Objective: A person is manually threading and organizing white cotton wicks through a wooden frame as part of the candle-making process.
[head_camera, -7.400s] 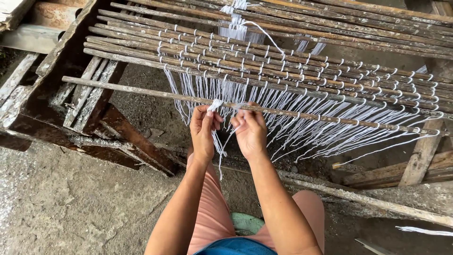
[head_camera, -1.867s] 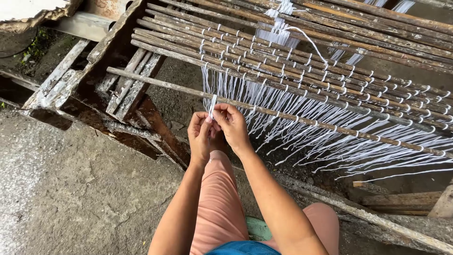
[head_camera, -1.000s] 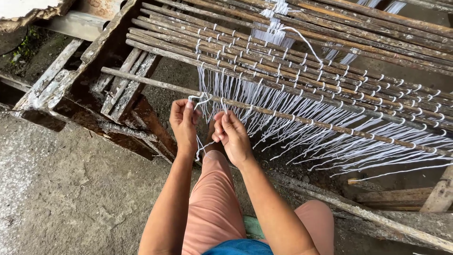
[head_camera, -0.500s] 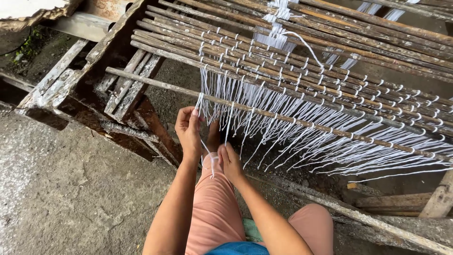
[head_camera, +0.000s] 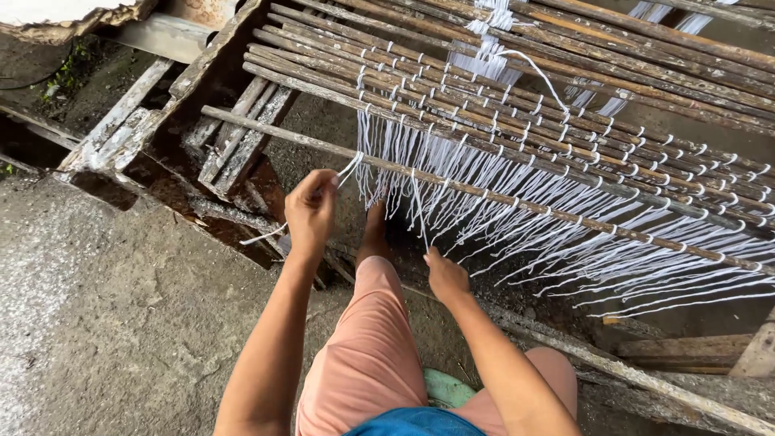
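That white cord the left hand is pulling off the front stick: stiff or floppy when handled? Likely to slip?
Probably floppy: the white cord bends loosely between the left hand and the front stick, and its tail droops below the hand. Likely very light, since the neighbouring strands hang thin and limp. It may slip little: it looks matte and fibrous, though texture is hard to judge.

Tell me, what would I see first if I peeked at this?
First, the white strings hanging like a fringe from rows of long wooden sticks across the top. Below, near the middle, the left hand pulls one string sideways, and the right hand holds another lower down.
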